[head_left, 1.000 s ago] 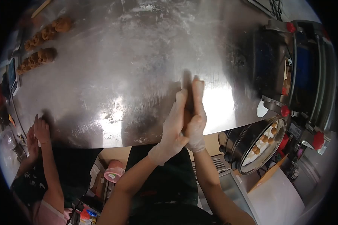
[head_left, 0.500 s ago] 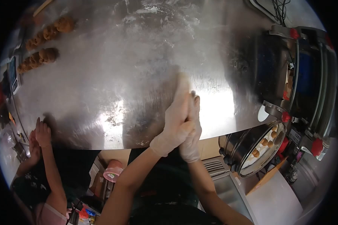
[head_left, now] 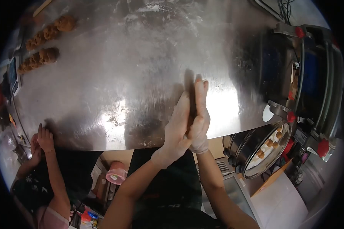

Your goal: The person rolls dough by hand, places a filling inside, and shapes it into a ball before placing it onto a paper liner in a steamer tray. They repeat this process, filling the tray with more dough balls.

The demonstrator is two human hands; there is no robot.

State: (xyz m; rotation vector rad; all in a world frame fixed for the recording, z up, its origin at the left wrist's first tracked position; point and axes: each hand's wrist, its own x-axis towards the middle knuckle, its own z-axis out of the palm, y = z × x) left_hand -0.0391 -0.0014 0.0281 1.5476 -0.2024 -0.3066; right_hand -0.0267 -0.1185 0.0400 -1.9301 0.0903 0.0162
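Evidently some shaping is done: small brown balls [head_left: 269, 142] sit on white lining [head_left: 255, 163] inside the round pan [head_left: 237, 147], beside the desk [head_left: 137, 72]. Two rows of rough brown lumps [head_left: 48, 55] lie unrounded at its far left. The gloved left hand [head_left: 176, 128] and right hand [head_left: 202, 116] meet near the heels, fingers straight; whether they hold a piece between them, I cannot tell.

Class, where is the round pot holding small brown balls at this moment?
In the head view, the pot is at the lower right, by the steel table's near edge and the red-knobbed machine.
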